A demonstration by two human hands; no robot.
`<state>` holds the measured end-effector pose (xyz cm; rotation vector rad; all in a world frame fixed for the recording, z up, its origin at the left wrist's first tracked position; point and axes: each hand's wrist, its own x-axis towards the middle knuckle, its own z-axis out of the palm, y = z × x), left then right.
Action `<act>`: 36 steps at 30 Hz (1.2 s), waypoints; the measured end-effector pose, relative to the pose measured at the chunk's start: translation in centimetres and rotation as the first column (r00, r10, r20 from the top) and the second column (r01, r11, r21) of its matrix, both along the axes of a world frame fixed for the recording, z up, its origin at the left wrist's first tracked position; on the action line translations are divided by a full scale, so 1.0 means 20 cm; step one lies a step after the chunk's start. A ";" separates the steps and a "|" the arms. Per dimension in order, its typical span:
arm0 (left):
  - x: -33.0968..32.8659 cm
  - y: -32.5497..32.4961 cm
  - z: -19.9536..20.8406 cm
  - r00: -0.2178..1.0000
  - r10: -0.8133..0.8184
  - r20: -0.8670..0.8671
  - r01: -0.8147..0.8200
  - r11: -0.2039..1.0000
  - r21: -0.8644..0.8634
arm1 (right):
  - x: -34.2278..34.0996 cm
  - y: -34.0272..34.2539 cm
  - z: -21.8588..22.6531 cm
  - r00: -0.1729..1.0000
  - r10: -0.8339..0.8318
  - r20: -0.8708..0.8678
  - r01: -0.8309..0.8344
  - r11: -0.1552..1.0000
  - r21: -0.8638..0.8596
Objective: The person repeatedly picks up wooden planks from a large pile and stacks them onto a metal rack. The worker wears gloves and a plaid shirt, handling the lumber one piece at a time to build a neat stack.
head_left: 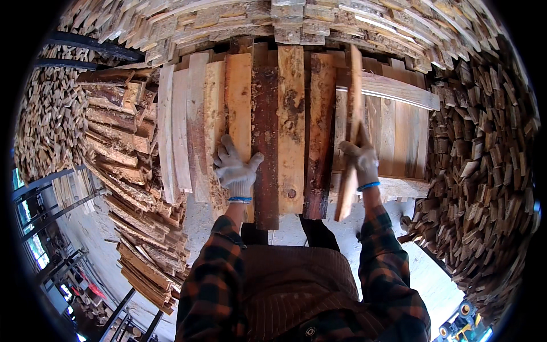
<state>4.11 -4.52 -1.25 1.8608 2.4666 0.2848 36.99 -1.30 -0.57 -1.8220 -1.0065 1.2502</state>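
My left hand (235, 169), in a pale knitted glove with a blue cuff, lies spread on the row of boards, fingers apart. Under and beside it are a yellowish plank (238, 102) and a dark, bark-covered board (265, 137). A light board with brown patches (291, 125) lies in the middle, then another dark-edged board (320, 137). My right hand (363, 162), gloved the same way, grips a narrow plank (355, 85) standing on its edge. Its fingers wrap over the plank, partly hidden behind it. The held plank runs lengthwise like the others.
At the right, pale boards (393, 134) lie under a crosswise batten (399, 92). Stacked lumber (319, 23) rises at the far side. Rough slabs (119, 122) are piled at the left, and a tall wall of split wood (478, 159) stands at the right. Pale floor (199, 228) shows below.
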 end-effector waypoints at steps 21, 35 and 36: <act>0.05 0.03 0.11 0.988 0.046 0.147 -0.035 0.996 -0.080 | 0.32 -0.12 -0.29 0.974 -0.148 0.171 0.152 0.988 -0.008; 0.01 0.00 0.08 0.998 0.056 0.005 -0.055 0.996 -0.065 | -0.46 0.02 -0.12 0.866 -0.392 -0.310 0.402 0.915 -0.034; 0.00 0.00 0.06 0.999 0.039 -0.003 -0.039 0.997 -0.060 | -0.42 0.00 -0.16 0.904 -0.279 -0.325 0.318 0.945 0.074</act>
